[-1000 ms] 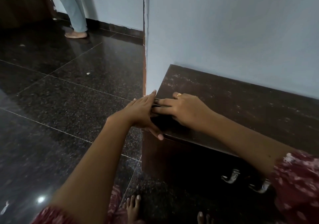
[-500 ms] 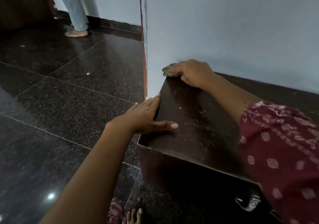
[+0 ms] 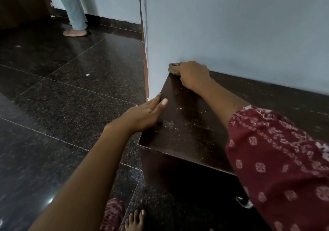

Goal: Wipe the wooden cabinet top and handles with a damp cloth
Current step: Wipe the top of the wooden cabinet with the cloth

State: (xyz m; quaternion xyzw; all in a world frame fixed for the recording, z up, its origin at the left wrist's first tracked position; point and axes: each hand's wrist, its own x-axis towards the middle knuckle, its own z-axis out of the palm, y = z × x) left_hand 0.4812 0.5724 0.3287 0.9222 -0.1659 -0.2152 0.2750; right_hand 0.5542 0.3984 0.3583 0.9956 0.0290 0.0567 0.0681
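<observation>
Wooden cabinet top (image 3: 188, 134) – right hand (image 3: 193, 75) clutching one cloth (image 3: 173, 69), left hand (image 3: 146, 114) flat, fingers spread.

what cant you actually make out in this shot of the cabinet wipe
- Cloth, head view: mostly hidden under the right hand; dampness unreadable.
- Cabinet handles, head view: the red patterned sleeve covers them; only a metal scrap shows.
- Cabinet top, head view: right part cut off by sleeve and frame edge.
- Left hand fingers: palm contact with the cabinet's side is hidden.
</observation>
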